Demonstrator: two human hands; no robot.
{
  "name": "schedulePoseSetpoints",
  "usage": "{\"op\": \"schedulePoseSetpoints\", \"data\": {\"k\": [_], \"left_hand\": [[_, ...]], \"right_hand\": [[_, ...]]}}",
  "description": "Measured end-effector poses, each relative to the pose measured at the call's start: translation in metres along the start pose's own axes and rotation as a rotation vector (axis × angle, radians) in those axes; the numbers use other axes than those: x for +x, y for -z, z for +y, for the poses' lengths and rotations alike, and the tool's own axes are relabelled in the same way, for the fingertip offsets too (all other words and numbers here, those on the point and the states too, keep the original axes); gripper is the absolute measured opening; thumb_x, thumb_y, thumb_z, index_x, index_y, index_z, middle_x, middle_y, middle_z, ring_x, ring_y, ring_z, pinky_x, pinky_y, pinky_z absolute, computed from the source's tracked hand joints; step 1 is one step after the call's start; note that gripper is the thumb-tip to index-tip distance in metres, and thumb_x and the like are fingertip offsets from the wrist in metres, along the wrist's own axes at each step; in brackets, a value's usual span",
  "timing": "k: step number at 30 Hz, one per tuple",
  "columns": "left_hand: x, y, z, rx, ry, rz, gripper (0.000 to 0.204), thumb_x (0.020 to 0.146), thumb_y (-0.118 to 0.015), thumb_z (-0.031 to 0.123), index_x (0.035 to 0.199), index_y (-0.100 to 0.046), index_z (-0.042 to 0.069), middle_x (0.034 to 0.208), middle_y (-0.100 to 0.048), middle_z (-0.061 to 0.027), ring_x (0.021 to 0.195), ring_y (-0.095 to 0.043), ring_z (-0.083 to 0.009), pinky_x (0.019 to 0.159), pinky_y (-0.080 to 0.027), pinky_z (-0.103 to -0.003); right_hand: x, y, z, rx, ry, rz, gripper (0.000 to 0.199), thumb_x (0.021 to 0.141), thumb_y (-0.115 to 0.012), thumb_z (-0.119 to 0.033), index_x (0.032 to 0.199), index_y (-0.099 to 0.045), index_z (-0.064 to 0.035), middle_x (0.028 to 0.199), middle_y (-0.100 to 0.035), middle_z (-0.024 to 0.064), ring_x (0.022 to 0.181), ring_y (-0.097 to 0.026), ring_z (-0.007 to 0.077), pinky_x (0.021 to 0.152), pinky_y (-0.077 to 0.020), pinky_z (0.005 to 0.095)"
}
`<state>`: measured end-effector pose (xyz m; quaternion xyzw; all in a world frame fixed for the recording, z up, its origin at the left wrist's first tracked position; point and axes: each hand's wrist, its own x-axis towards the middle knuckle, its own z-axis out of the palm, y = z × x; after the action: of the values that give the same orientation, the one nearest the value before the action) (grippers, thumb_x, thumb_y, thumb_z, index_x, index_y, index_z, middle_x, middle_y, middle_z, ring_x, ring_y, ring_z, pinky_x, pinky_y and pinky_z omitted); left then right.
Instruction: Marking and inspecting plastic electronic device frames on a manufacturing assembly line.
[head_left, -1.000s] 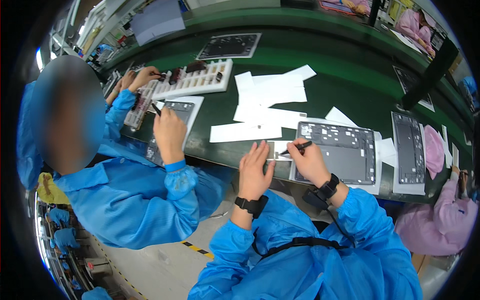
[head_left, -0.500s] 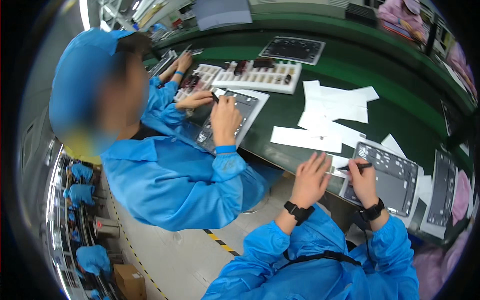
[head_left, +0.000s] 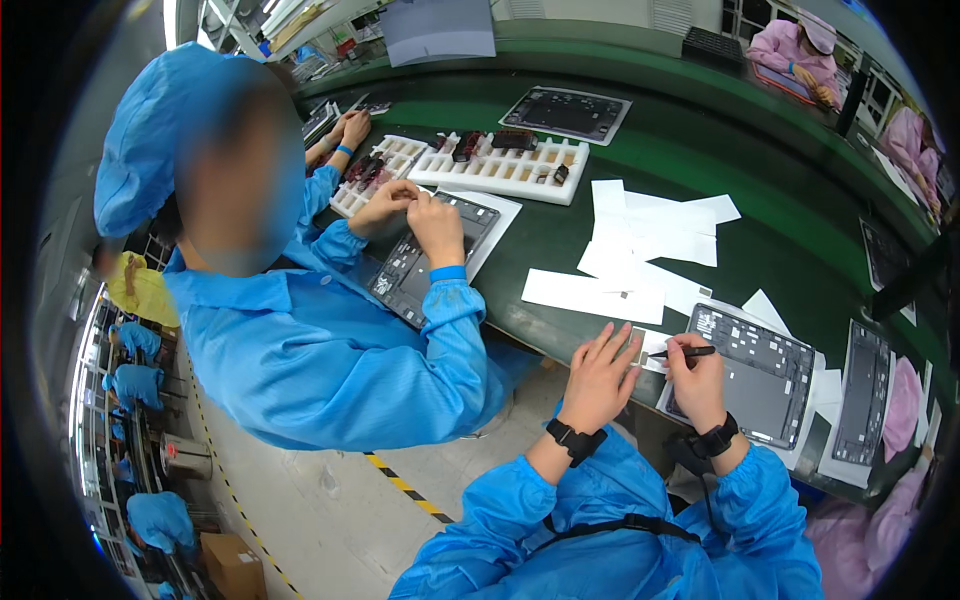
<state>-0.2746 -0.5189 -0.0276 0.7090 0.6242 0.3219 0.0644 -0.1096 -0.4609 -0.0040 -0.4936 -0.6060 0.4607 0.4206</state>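
Observation:
My left hand [head_left: 598, 385] lies with fingers stretched and apart on the near edge of a small white sheet [head_left: 653, 341]. A small greyish piece [head_left: 638, 340] shows on that sheet by my fingertips. In my right hand [head_left: 697, 385] is a slim, dark pair of tweezers [head_left: 692, 351], pinched between thumb and fingers. Their pointed tip reaches left to the sheet, just right of my left fingers. Beneath and beside my right hand rests a flat dark grey device panel [head_left: 765, 385] with many small white patches, on white backing.
White paper sheets [head_left: 655, 228] lie beyond my hands on the green bench [head_left: 770, 285]. To the right are another dark panel [head_left: 864, 395] and a pink cloth [head_left: 902, 402]. At left a co-worker in blue [head_left: 330, 350] handles a panel near a white compartment tray [head_left: 500, 175].
The whole view has shifted slightly. My right hand still grips the tweezers, their tip now beside my left fingertips. The co-worker's hands have come closer together.

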Motion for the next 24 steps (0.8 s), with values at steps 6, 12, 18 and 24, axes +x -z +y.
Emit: {"op": "schedulePoseSetpoints", "data": {"k": [6,12,18,24], "left_hand": [[-0.002,-0.004,0.001,0.005,-0.006,0.037,0.042,0.092,-0.06,0.023,0.133,-0.057,0.013,0.143,-0.049,-0.009,0.134,-0.043,-0.0302,0.104,-0.033,-0.046],[-0.005,-0.005,-0.001,-0.002,-0.008,0.043,0.042,0.093,-0.059,0.024,0.133,-0.057,0.012,0.142,-0.05,-0.0099,0.134,-0.043,-0.0295,0.105,-0.034,-0.045],[-0.005,-0.003,-0.002,-0.052,0.006,0.04,0.043,0.092,-0.06,0.023,0.133,-0.056,0.012,0.143,-0.049,-0.01,0.135,-0.042,-0.0296,0.106,-0.033,-0.044],[0.001,0.009,0.005,-0.172,0.091,-0.046,0.044,0.09,-0.061,0.021,0.133,-0.055,0.011,0.143,-0.048,-0.0114,0.137,-0.039,-0.0331,0.109,-0.029,-0.047]], "right_hand": [[0.003,0.003,0.003,0.106,-0.064,-0.019,0.017,0.095,-0.059,-0.013,0.099,-0.066,0.0027,0.069,-0.064,0.005,0.057,-0.058,0.0085,0.051,-0.046,0.0228],[0.003,0.005,0.002,0.202,-0.153,-0.022,0.017,0.097,-0.057,-0.013,0.105,-0.066,-0.0003,0.066,-0.062,0.0032,0.052,-0.052,0.0053,0.044,-0.0381,0.0187],[0.013,0.03,-0.006,0.278,-0.141,0.03,0.019,0.097,-0.058,-0.015,0.107,-0.065,-0.0005,0.065,-0.061,0.0023,0.05,-0.05,0.0045,0.041,-0.0349,0.0177],[0.019,0.117,-0.012,0.284,-0.144,0.174,0.023,0.097,-0.06,-0.019,0.11,-0.063,-0.0008,0.065,-0.062,0.0014,0.048,-0.05,0.0031,0.041,-0.033,0.0156]]}}
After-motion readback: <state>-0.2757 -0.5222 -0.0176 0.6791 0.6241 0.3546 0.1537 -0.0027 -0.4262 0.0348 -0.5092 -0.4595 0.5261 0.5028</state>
